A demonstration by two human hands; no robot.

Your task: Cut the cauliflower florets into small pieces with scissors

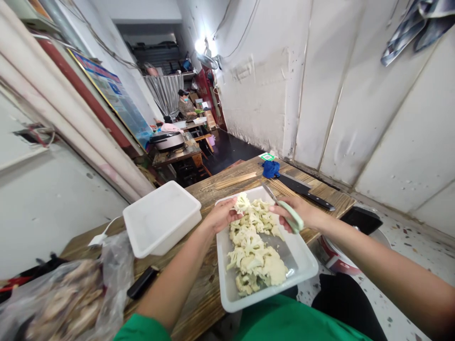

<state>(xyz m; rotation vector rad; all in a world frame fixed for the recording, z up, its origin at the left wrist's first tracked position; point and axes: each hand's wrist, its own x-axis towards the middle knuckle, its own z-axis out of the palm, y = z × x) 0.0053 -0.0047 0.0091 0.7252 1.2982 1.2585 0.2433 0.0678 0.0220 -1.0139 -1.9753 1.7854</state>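
Note:
My left hand is closed on a cauliflower floret, held over the far left part of a white plastic tray. In my right hand is a pair of scissors with pale green handles. Its blades point away and to the left, above the tray's far right corner. Cut cauliflower pieces lie heaped in the tray, mostly along its left and near side. The tray's near edge overhangs the table toward my lap.
Left of the tray stands a white lidded-looking box. A cleaver, wooden skewers and a blue cloth bundle lie on the wooden table. A plastic bag sits near left. A co-worker stands far back.

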